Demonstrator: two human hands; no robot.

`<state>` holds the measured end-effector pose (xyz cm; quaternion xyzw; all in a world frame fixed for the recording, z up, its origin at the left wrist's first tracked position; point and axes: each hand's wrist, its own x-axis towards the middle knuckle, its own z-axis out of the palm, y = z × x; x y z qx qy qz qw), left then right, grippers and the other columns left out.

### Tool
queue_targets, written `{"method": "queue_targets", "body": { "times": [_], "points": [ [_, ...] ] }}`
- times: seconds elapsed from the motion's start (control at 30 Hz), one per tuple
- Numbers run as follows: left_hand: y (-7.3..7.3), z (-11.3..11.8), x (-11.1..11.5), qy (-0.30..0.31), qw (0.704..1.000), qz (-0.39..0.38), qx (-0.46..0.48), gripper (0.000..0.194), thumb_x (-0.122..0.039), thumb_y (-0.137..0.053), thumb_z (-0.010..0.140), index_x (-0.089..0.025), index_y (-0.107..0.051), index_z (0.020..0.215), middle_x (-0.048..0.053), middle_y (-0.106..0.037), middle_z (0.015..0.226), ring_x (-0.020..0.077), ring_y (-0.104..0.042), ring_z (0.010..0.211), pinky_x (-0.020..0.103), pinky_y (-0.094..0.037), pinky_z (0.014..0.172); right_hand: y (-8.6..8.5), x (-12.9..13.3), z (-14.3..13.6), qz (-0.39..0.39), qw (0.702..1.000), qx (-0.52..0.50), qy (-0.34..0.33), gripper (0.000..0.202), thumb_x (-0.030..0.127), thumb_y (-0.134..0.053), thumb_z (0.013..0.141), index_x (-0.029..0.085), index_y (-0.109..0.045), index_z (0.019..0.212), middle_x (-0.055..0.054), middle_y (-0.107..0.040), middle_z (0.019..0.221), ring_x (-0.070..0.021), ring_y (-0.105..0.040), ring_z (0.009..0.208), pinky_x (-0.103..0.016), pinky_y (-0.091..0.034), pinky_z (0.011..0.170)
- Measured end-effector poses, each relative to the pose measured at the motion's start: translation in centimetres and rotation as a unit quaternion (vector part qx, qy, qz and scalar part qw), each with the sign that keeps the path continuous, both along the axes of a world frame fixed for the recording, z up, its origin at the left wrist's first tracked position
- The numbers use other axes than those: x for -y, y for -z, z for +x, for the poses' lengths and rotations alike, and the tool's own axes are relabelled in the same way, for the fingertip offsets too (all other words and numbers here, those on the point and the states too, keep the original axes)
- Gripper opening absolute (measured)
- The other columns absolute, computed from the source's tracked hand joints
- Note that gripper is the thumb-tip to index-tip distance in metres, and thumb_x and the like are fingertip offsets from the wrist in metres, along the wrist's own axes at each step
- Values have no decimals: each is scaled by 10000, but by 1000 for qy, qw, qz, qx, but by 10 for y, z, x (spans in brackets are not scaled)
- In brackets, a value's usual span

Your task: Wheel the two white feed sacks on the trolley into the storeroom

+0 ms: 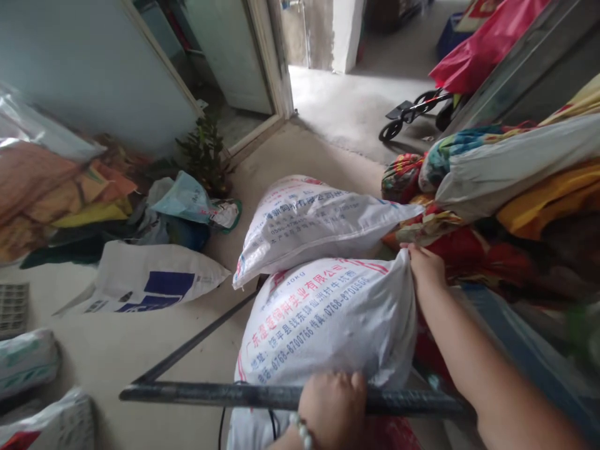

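Note:
My left hand [332, 397], with a pale beaded bracelet [302, 428] at the wrist, is closed round a black metal bar [201, 394] that crosses low in the view. Beyond the bar lies a full white woven sack [323, 331] printed in red and blue. Its upper right corner is pinched in the fingers of my right hand [426, 265]. A second printed white sack [300, 219] rests just beyond, touching the first. Under the bar, part of another white sack [250, 428] shows.
A flat white and blue bag [159, 275] lies on the floor to the left. Bundled cloths [510, 169] are heaped along the right. A potted plant [206, 156] stands by a doorway. A small-wheeled scooter [412, 112] is farther off, near a pink cover [487, 44].

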<state>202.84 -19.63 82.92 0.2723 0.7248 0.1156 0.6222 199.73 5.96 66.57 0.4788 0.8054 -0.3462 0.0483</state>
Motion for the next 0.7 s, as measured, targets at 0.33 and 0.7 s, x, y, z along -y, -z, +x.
{"method": "queue_targets", "body": {
  "times": [0.33, 0.7],
  "points": [
    [1, -13, 10, 0, 1000, -9, 21, 299, -87, -350, 803, -150, -607, 941, 163, -677, 862, 308, -659, 791, 401, -516, 602, 32, -5, -57, 103, 990, 83, -48, 240, 340, -495, 874, 117, -580, 852, -32, -592, 846, -131, -567, 801, -336, -477, 769],
    [-4, -33, 135, -81, 979, -108, -152, 139, -119, -491, 793, -194, -607, 806, 45, -682, 870, 221, -618, 885, 362, -453, 809, 19, -15, -24, 176, 959, 89, -204, 216, 305, -479, 884, 107, -555, 924, -26, -568, 823, -112, -550, 712, -284, -482, 662]
  ]
}}
